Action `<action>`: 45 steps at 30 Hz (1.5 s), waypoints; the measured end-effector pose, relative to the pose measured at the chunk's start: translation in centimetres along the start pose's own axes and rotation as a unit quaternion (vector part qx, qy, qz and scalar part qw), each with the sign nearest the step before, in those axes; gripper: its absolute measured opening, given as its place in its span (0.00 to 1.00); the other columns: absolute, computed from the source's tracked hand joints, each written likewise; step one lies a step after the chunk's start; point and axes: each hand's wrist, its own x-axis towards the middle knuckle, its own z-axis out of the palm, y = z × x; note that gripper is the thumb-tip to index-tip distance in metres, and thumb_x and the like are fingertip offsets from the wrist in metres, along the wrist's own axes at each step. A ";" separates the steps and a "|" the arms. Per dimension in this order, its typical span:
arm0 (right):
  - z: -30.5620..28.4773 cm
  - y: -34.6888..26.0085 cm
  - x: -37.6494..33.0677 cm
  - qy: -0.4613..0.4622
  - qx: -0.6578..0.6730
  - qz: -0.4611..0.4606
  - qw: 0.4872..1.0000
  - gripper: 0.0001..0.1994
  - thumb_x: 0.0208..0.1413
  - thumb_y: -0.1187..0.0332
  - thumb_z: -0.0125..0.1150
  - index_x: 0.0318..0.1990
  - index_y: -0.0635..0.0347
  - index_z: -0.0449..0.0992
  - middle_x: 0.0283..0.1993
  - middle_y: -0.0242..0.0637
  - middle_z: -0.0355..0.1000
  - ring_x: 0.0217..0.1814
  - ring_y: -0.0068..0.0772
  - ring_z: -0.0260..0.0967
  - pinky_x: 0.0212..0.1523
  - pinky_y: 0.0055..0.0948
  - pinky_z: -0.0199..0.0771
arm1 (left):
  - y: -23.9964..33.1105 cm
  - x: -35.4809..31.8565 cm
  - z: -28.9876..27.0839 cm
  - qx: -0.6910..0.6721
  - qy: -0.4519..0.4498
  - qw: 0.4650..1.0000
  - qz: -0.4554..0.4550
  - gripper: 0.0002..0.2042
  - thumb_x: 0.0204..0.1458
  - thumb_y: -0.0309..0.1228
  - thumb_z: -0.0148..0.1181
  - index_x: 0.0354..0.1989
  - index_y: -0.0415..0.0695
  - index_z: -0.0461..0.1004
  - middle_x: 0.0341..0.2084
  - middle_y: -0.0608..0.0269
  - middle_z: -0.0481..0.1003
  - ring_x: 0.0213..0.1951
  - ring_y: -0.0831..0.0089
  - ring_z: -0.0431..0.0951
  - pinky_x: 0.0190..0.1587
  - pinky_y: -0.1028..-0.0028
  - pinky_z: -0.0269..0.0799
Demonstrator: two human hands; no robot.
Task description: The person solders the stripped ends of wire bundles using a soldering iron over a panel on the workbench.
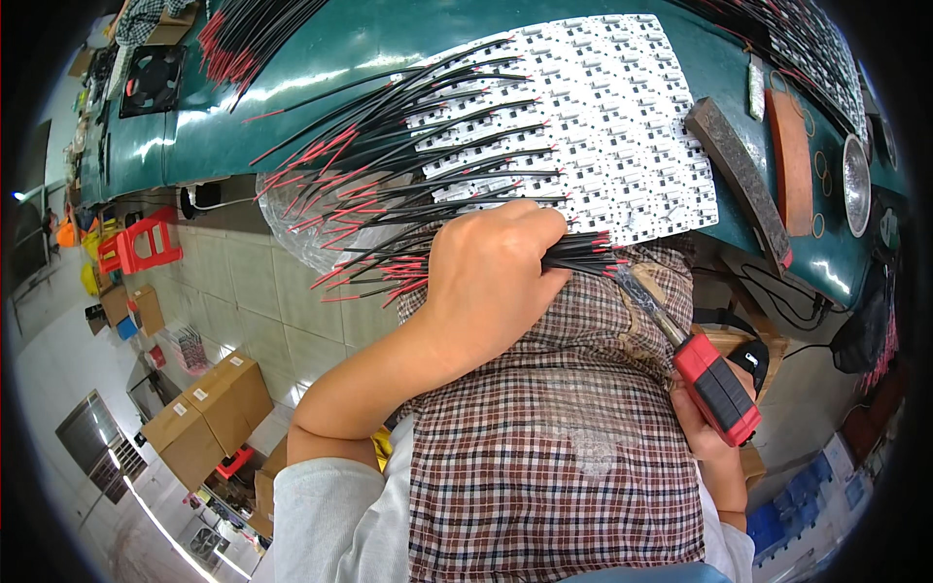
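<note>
My left hand (491, 282) is closed around a bundle of black wires (573, 255) with red ends, held above my lap at the near edge of a white circuit board panel (622, 117). Lower right, my right hand (692, 418) grips a soldering iron (714, 389) with a red and black handle. Its metal shaft points up and left, the tip close to the bundle's right-hand ends; whether they touch I cannot tell. More black wires (466, 131) lie in rows across the panel's left part, their red ends hanging past its left side.
The panel rests on a green table (369, 39). To its right lie a dark bar (739, 180), an orange-brown block (790, 160), rubber bands and a round metal dish (855, 185). Another wire pile (248, 44) and a black fan (153, 80) are at far left. Cardboard boxes (209, 408) stand on the floor.
</note>
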 end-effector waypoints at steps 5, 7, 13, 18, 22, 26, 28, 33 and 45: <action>0.0 0.0 0.1 -0.004 -0.003 -0.011 1.000 0.13 0.34 0.77 0.70 0.32 0.66 0.78 0.28 0.44 0.73 0.27 0.46 0.75 0.30 0.34 0.76 | 0.0 0.1 -0.1 0.006 0.004 1.000 0.010 0.09 0.37 0.24 0.70 0.28 0.40 0.78 0.25 0.58 0.76 0.27 0.56 0.77 0.28 0.64 0.71; -0.1 -0.2 -0.1 0.016 0.014 0.027 0.999 0.13 0.35 0.77 0.69 0.33 0.66 0.78 0.27 0.43 0.73 0.25 0.45 0.74 0.28 0.33 0.74 | 0.0 0.2 -0.1 0.002 0.002 1.000 0.009 0.09 0.37 0.24 0.70 0.28 0.40 0.78 0.25 0.58 0.76 0.26 0.56 0.77 0.28 0.63 0.71; 0.0 0.4 -0.9 0.071 -0.009 0.015 0.997 0.11 0.37 0.78 0.66 0.33 0.65 0.78 0.28 0.43 0.73 0.24 0.44 0.71 0.27 0.33 0.72 | 0.2 0.2 -0.1 0.019 -0.010 1.000 0.013 0.13 0.37 0.28 0.74 0.25 0.42 0.72 0.25 0.58 0.74 0.29 0.55 0.78 0.30 0.60 0.74; -0.5 1.5 -2.3 0.067 0.018 0.114 0.991 0.11 0.39 0.78 0.66 0.34 0.65 0.78 0.30 0.42 0.74 0.27 0.45 0.73 0.31 0.35 0.73 | 0.8 0.7 -1.1 -0.040 -0.039 0.998 -0.015 0.12 0.44 0.26 0.69 0.34 0.39 0.72 0.27 0.55 0.77 0.29 0.56 0.80 0.30 0.62 0.73; -0.9 1.8 -1.4 0.075 0.051 0.141 0.986 0.11 0.40 0.78 0.68 0.35 0.64 0.79 0.31 0.40 0.76 0.30 0.42 0.74 0.34 0.36 0.74 | -0.2 1.3 -1.8 -0.123 -0.130 0.980 -0.087 0.08 0.53 0.21 0.60 0.41 0.37 0.73 0.31 0.52 0.80 0.31 0.62 0.84 0.31 0.68 0.75; -0.5 1.9 -0.3 0.121 0.097 0.186 0.970 0.10 0.44 0.79 0.69 0.36 0.64 0.80 0.31 0.37 0.76 0.31 0.32 0.74 0.34 0.31 0.74 | -0.8 2.7 -3.5 -0.126 -0.109 0.982 -0.085 0.08 0.58 0.20 0.55 0.45 0.34 0.74 0.32 0.54 0.81 0.29 0.72 0.83 0.31 0.73 0.76; -0.7 1.5 0.5 0.119 0.118 0.170 0.971 0.08 0.50 0.80 0.63 0.38 0.65 0.76 0.31 0.35 0.72 0.28 0.26 0.69 0.31 0.27 0.69 | -0.9 3.7 -4.8 -0.115 -0.019 0.992 -0.056 0.10 0.57 0.21 0.56 0.46 0.33 0.77 0.31 0.56 0.80 0.28 0.77 0.78 0.31 0.76 0.73; 0.0 1.5 3.5 0.145 0.161 0.156 0.964 0.08 0.56 0.82 0.57 0.42 0.67 0.72 0.32 0.35 0.69 0.24 0.19 0.63 0.26 0.22 0.65 | -1.6 7.7 -6.8 -0.052 0.041 0.997 -0.040 0.07 0.60 0.27 0.58 0.41 0.36 0.77 0.20 0.62 0.76 0.24 0.78 0.74 0.29 0.75 0.68; -0.7 -1.0 8.7 0.127 0.232 0.204 0.943 0.14 0.56 0.80 0.64 0.50 0.66 0.76 0.40 0.36 0.75 0.33 0.21 0.68 0.34 0.24 0.68 | -1.9 10.8 -5.9 0.027 0.037 0.999 -0.018 0.09 0.59 0.33 0.61 0.37 0.39 0.76 0.22 0.57 0.78 0.24 0.63 0.78 0.30 0.65 0.70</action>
